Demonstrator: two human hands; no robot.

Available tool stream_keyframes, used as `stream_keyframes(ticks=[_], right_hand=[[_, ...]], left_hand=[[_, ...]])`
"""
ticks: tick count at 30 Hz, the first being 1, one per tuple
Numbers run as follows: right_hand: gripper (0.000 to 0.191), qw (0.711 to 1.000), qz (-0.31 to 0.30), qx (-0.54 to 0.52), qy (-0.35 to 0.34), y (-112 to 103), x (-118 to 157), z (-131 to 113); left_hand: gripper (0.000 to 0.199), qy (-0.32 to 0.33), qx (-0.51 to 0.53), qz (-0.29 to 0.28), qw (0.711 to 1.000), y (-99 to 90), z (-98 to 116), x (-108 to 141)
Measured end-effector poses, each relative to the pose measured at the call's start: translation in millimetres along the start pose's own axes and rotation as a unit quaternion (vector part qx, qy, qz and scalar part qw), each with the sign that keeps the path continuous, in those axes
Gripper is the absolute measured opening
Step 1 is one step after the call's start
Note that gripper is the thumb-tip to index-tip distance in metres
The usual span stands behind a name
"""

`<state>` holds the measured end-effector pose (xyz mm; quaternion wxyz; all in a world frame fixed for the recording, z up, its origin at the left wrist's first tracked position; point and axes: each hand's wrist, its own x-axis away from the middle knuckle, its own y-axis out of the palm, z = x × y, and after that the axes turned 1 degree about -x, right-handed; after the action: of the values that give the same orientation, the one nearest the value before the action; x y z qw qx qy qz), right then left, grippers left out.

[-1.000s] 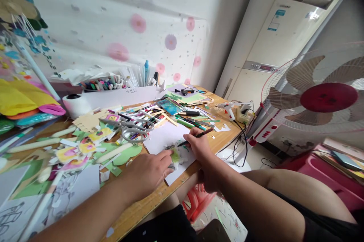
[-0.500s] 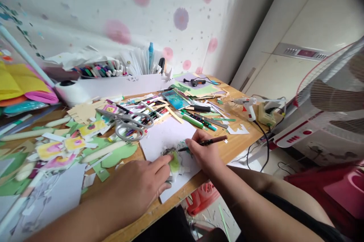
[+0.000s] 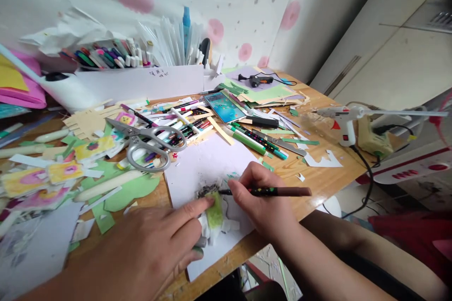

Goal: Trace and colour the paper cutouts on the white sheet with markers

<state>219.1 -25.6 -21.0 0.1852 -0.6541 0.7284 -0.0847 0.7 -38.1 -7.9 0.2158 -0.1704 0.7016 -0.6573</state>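
My right hand [image 3: 263, 197] is closed round a dark marker [image 3: 278, 191] with a brown end and a small colored pattern. The marker's tip meets the edge of a small paper cutout [image 3: 214, 211], painted green in the middle with white tabs. My left hand [image 3: 165, 239] holds the cutout down with its index fingertip, the other fingers curled. Below them, by the thumb, pokes out a grey cylindrical end [image 3: 200, 242] that I cannot identify. Under the cutout lies a white sheet [image 3: 201, 164], smudged with dark marks around the work.
Grey-handled scissors [image 3: 148, 143] lie left of the sheet among paper scraps and pens. Farther back are a phone-like screen [image 3: 226, 107], a pen box [image 3: 141, 82] and a small black glue gun [image 3: 259, 79]. A white glue gun [image 3: 344, 124] with a cord stands at the right edge.
The view has shifted closer and lower over the table. My left index finger still presses the cutout, and the marker tip is now at the cutout's upper edge.
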Motion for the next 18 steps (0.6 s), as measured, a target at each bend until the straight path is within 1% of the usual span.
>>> stream_keyframes(ticks=[2, 4, 8, 12, 16, 18], right_hand=[[0.025, 1.000, -0.002, -0.002, 0.002, -0.7, 0.7, -0.5], [0.025, 1.000, -0.001, -0.006, 0.000, -1.5, 1.3, -0.9], [0.025, 1.000, -0.018, 0.001, -0.014, -2.9, 2.0, 0.6], [0.024, 1.000, -0.014, 0.002, -0.016, -3.6, 2.0, 3.1], [0.027, 0.999, -0.030, -0.013, -0.013, -3.6, 2.4, 4.2], [0.026, 0.999, -0.027, -0.018, -0.010, -3.6, 2.5, 4.5]], left_hand=[[0.026, -0.008, 0.013, -0.033, 0.999, 2.1, 0.2, 3.3], [0.026, -0.013, 0.023, -0.044, 0.999, 3.7, 0.8, 5.5], [0.023, -0.029, 0.033, -0.035, 0.998, 6.3, 2.2, 7.6], [0.025, -0.029, 0.031, -0.021, 0.999, 7.6, 2.7, 6.9], [0.023, -0.028, 0.032, -0.004, 0.999, 4.2, 2.9, 2.5], [0.022, -0.020, 0.033, -0.005, 0.999, 1.4, 2.9, -0.1]])
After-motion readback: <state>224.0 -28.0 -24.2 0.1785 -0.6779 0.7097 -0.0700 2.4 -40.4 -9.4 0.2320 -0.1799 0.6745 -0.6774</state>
